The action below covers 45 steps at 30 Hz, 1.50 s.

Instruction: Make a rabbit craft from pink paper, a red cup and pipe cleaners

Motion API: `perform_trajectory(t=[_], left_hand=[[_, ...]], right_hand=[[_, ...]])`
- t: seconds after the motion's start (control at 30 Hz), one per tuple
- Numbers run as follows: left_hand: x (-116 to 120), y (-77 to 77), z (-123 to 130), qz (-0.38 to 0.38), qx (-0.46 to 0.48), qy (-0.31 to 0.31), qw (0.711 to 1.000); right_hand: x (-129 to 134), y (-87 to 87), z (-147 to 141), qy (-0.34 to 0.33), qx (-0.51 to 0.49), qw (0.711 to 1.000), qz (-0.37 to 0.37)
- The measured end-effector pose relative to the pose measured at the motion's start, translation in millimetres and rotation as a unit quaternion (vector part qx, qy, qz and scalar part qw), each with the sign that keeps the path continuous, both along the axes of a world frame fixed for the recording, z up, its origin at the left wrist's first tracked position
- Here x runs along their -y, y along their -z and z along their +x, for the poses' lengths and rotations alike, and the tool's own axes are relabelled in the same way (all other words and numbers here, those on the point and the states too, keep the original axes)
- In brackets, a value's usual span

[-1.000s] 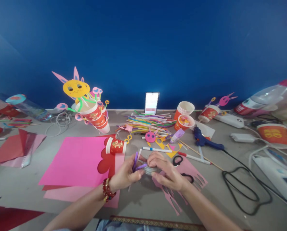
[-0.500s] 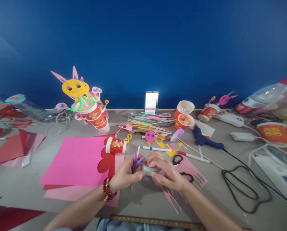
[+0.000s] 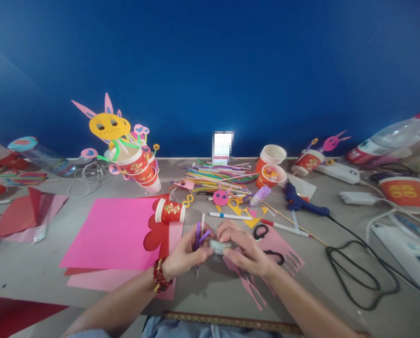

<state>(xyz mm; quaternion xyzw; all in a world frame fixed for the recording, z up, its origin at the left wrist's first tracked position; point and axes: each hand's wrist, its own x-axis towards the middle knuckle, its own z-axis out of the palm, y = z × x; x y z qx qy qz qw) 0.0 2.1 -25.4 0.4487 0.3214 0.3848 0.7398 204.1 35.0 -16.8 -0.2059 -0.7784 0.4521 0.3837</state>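
Note:
Between my two hands, low over the table, is a roll of clear tape (image 3: 220, 247). My right hand (image 3: 248, 251) is closed on it, fingertips on top and thumb below. My left hand (image 3: 184, 253) is closed too, with its thumb at the roll's left side and bent purple pipe cleaners (image 3: 198, 235) sticking up between thumb and fingers. A thin white stick rises behind the left fingers. Black-handled scissors (image 3: 275, 257) lie beside my right hand, their blades hidden. Around them are cut pink paper scraps (image 3: 294, 251).
Pink sheets (image 3: 100, 234) lie left, with a tipped red paper cup (image 3: 170, 211) at their corner. Markers (image 3: 231, 216), a pipe cleaner pile (image 3: 217, 178) and a glue stick (image 3: 260, 196) are behind my hands. Right lie a blue glue gun (image 3: 303, 204) and its looped cord. Decorated cups (image 3: 134, 162) stand back left.
Both hands stay at nearly the same spot, with the tape roll slightly more exposed between them. The whole view has shifted a little.

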Motion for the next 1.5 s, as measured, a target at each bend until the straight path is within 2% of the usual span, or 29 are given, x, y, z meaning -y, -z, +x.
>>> perform_trajectory(t=[0.4, 0.7, 0.8, 0.93, 1.13, 1.33, 1.5], left_hand=[[2.3, 3.0, 4.5, -0.014, 0.008, -0.026, 1.000], [8.4, 11.3, 13.5, -0.008, 0.022, -0.069, 0.997], [8.7, 12.2, 15.2, -0.025, 0.005, -0.082, 0.996], [8.6, 7.7, 14.6, -0.055, 0.050, -0.052, 0.996], [10.4, 6.9, 14.3, -0.012, 0.015, -0.050, 0.999], [10.2, 9.3, 17.7, -0.028, 0.055, -0.032, 0.998], [11.5, 11.4, 20.1, -0.053, 0.036, -0.068, 0.996]], right_hand=[[0.2, 3.7, -0.1, 0.000, -0.001, 1.000, -0.007], [14.9, 9.2, -10.0, 0.059, 0.004, 0.998, -0.001], [17.2, 8.3, -12.9, 0.055, -0.008, 0.998, 0.001], [16.9, 5.1, -13.8, 0.048, -0.015, 0.999, -0.003], [16.3, 5.8, -13.7, 0.066, -0.035, 0.997, 0.006], [17.9, 13.2, -14.7, 0.072, -0.038, 0.996, 0.022], [19.8, 10.3, -17.3, 0.062, -0.035, 0.997, 0.023]])
